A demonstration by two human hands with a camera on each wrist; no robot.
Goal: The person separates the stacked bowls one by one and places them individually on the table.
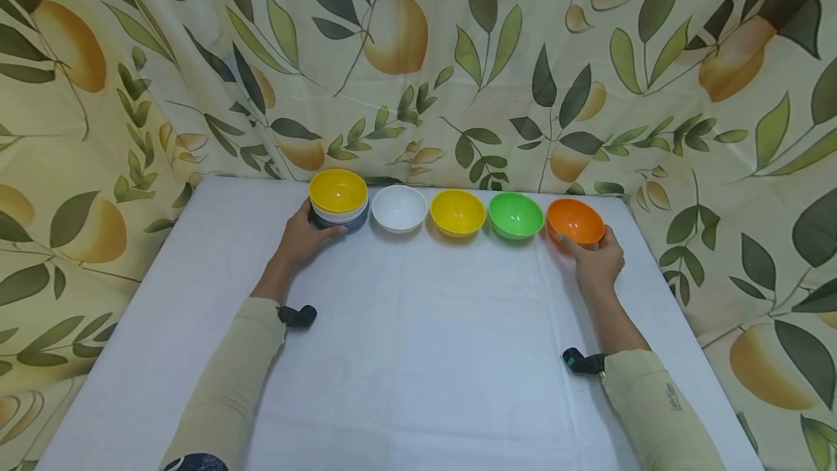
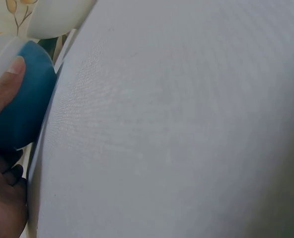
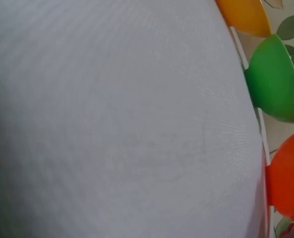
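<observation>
At the left end of a row of bowls, the left hand (image 1: 302,238) grips a nested stack: a yellow bowl (image 1: 338,190) on top, white below it, a blue bowl (image 1: 358,222) at the bottom. In the left wrist view the thumb of the left hand (image 2: 5,94) lies against the blue bowl (image 2: 30,99). The right hand (image 1: 598,260) holds the orange bowl (image 1: 575,221) at the right end, thumb at its front and fingers at its right side. The right wrist view shows the orange bowl (image 3: 288,176), with only a sliver of the hand at the corner.
Between the hands stand a white bowl (image 1: 399,209), a yellow bowl (image 1: 458,213) and a green bowl (image 1: 516,215), along the far edge of the white-covered table (image 1: 418,355). A patterned curtain (image 1: 484,64) hangs behind the table and at both sides.
</observation>
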